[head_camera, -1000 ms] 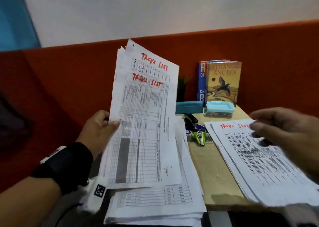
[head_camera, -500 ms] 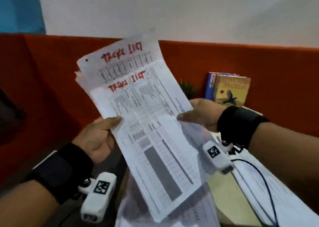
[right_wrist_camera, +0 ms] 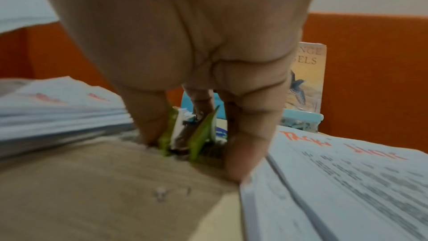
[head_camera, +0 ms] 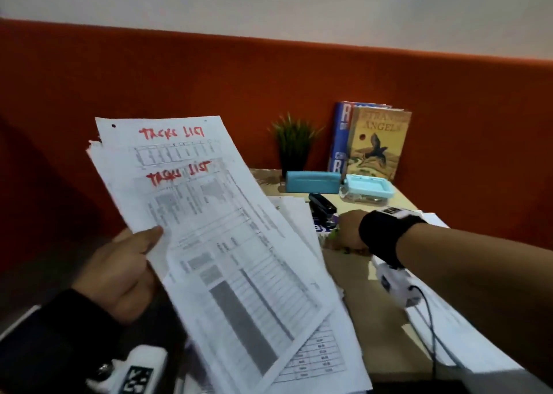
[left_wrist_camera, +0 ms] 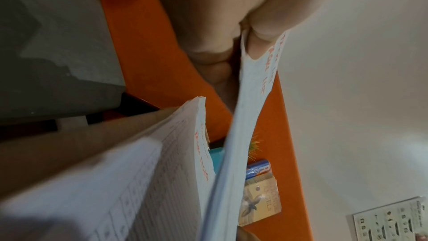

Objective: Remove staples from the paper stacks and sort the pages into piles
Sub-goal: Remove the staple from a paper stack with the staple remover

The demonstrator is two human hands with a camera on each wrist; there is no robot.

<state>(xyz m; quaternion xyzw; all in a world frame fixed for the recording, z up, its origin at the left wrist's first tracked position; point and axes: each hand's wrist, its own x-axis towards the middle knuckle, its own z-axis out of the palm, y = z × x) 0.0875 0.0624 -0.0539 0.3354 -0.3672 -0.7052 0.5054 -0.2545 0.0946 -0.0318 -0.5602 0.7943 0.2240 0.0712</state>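
Holding the stapled stack (head_camera: 227, 244) up off the desk (right_wrist_camera: 104, 180), the left hand (head_camera: 125, 274) pinches its edge while the right hand (right_wrist_camera: 197, 61) closes its fingers round the green staple remover (right_wrist_camera: 192, 135) farther back (grip looks half-set). Half a second ago that right hand was steadying the stack; next it probably has to bring the remover to the stapled corner.

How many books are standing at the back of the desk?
2: a tan bird-cover book leaning on the orange wall, and a blue book behind it, mostly hidden. More could hide there.
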